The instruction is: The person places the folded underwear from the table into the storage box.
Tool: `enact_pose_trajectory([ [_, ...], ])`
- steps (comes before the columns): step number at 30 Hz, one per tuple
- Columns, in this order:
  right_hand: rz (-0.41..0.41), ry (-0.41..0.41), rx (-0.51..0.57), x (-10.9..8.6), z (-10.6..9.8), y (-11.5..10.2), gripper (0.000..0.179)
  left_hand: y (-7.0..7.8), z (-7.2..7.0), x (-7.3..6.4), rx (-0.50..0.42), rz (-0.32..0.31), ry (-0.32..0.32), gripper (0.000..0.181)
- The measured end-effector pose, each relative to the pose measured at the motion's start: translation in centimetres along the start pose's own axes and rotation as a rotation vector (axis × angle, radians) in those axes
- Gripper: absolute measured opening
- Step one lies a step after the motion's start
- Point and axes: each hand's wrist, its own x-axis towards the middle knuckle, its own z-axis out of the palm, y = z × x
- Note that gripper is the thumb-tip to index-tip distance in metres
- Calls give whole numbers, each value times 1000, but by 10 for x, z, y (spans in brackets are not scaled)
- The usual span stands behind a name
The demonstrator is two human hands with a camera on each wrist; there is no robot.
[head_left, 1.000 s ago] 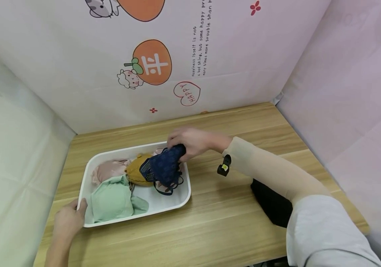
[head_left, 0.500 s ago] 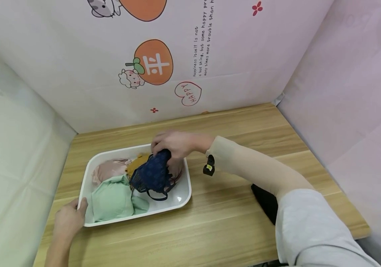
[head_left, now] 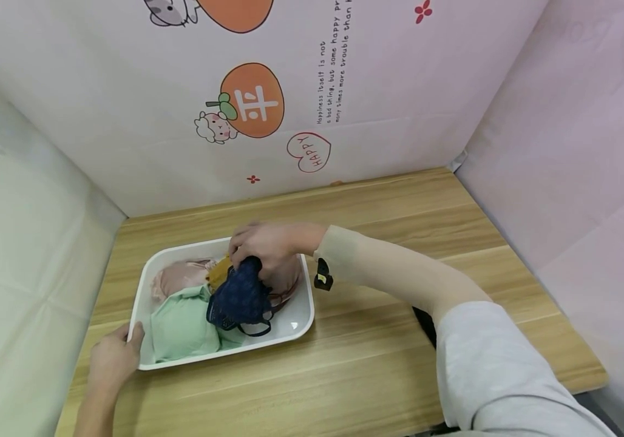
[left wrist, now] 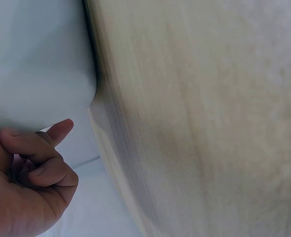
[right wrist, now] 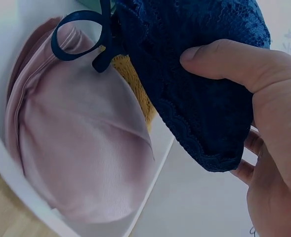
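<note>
My right hand point(head_left: 265, 246) pinches a navy lace bra point(head_left: 242, 297) by its cup, thumb on the near side in the right wrist view, over the middle of a white plastic tray point(head_left: 295, 328). Below it a dusty-pink bra point(right wrist: 86, 133) lies folded at the tray's right end. A strip of mustard lace bra point(head_left: 218, 273) shows behind the navy one. At the left lie a pale green garment point(head_left: 183, 331) and a light pink garment point(head_left: 181, 279), whose kinds I cannot tell. My left hand point(head_left: 112, 358) grips the tray's left rim near its front corner, thumb over the edge.
The tray stands on a wood-grain table point(head_left: 377, 364). Pale printed cloth point(head_left: 366, 145) hangs behind and along both sides. A dark object point(head_left: 425, 325) lies at the right, mostly hidden under my right arm.
My right hand has carried the navy bra leftward and slightly nearer, uncovering the dusty-pink bra at the right end and covering more of the mustard one. The left hand and the tray stay put.
</note>
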Motion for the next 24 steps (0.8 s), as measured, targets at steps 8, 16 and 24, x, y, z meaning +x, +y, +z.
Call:
enact_pose_trajectory([
  [8, -45, -38, -69, 20, 11, -5, 36, -2, 1, 0, -14, 43, -1, 57],
  [16, -96, -126, -195, 43, 20, -17, 32, -2, 1, 1, -9, 61, 30, 56],
  [24, -172, -159, -286, 60, 35, -26, 30, -3, 2, 1, -12, 61, 34, 54],
])
